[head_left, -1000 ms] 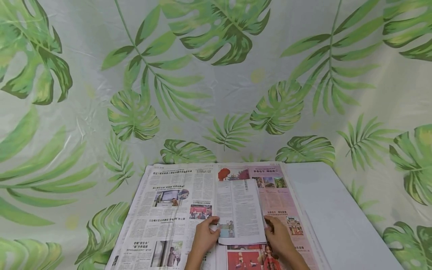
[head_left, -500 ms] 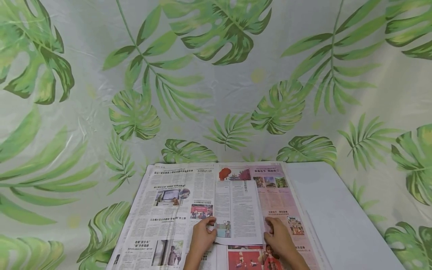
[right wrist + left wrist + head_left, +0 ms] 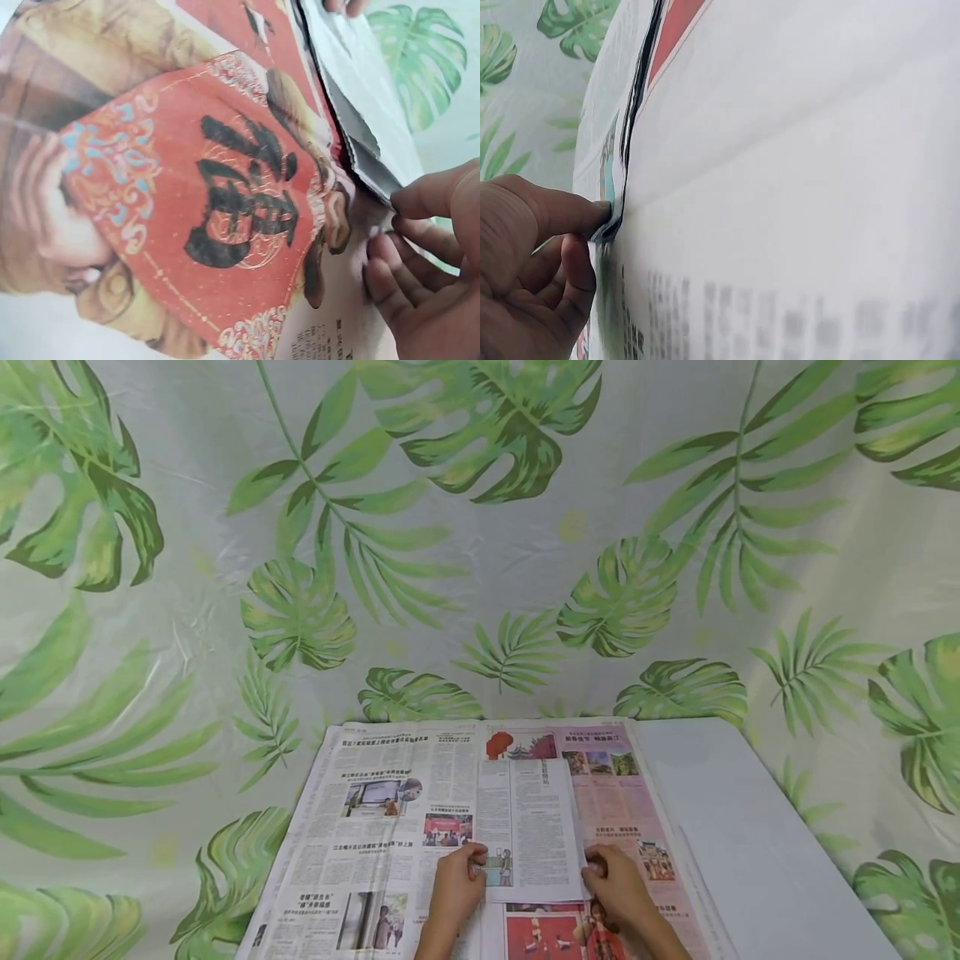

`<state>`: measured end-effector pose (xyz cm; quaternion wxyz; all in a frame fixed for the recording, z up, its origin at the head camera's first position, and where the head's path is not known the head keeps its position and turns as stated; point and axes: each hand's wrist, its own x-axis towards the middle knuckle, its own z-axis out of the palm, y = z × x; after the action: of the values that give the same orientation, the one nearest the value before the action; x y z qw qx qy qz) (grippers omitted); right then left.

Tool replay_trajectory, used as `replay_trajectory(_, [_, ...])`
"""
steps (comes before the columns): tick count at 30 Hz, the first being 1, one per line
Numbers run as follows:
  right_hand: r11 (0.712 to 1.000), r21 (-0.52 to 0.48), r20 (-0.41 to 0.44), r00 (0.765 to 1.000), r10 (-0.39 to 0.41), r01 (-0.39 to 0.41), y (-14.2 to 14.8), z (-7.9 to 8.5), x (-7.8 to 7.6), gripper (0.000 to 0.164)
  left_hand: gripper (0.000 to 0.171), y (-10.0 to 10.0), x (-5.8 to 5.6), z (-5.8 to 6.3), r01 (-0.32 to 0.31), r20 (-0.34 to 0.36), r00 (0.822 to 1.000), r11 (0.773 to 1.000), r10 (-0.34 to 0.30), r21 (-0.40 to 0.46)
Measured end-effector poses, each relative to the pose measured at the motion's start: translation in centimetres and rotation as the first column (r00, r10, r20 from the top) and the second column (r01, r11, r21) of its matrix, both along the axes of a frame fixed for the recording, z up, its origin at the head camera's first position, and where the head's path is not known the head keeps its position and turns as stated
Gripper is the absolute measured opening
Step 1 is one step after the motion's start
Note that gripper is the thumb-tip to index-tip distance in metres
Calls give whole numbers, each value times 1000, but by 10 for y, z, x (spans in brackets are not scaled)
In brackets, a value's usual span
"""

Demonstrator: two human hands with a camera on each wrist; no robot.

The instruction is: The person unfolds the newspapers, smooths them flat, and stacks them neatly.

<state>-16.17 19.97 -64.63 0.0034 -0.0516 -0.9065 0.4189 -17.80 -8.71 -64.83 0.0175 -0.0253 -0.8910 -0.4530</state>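
Note:
A small folded newspaper (image 3: pixel 543 835) lies over the right page of a large spread newspaper (image 3: pixel 300 877) in the head view. My left hand (image 3: pixel 457 881) pinches its near left corner; the left wrist view shows the thumb of that hand (image 3: pixel 536 262) on top of the folded edge and fingers curled below. At the near right corner is my right hand (image 3: pixel 618 885). In the right wrist view, thumb and fingertips of this hand (image 3: pixel 431 247) pinch the layered corner of the folded newspaper (image 3: pixel 352 127). The folded newspaper covers part of the page beneath.
A white board or tabletop (image 3: pixel 772 852) extends to the right of the spread newspaper. Behind stands a pale curtain or sheet (image 3: pixel 517 568) with green leaf prints. A red picture (image 3: pixel 232 187) with a large black character is printed on the page near my right hand.
The folded newspaper has shifted slightly left since a second ago. Half a second ago my right fingers were spread beside its right edge; now they have closed in on the corner.

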Motion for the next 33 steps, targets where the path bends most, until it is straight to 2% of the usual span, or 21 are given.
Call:
replay_trajectory(3, [997,-73,5,1000,1,0,-2,0,-2,24,38,7,1,1,34,-19,999,999,-34,-17])
replay_trajectory(7, [989,-150,32,999,9,-4,-3,-1,-3,20,36,14,2,3,49,-54,997,998,-51,-46])
replay_trajectory(11, [962,-273,70,997,30,-10,-2,-1,-2,24,35,19,1,6,40,-63,997,998,-43,-53])
replay_trajectory(15, [903,-427,92,992,86,-39,0,0,1,35,30,24,0,9,67,-36,997,998,-68,-21])
replay_trajectory(20, [820,-569,99,986,134,-54,0,0,3,44,25,33,0,10,164,-10,986,986,-164,34])
replay_trajectory(22, [801,-597,97,985,140,-55,0,-1,3,44,25,38,0,10,201,-11,980,978,-201,54])
replay_trajectory(28, [772,-632,96,982,165,-68,-2,-6,1,46,26,54,-1,10,285,-47,958,955,-282,86])
replay_trajectory(31, [768,-636,95,979,179,-79,-3,-7,1,48,27,62,-1,11,317,-64,948,943,-311,107])
replay_trajectory(33, [778,-623,98,979,180,-81,-5,-6,1,48,28,67,-1,12,336,-66,942,934,-330,126])
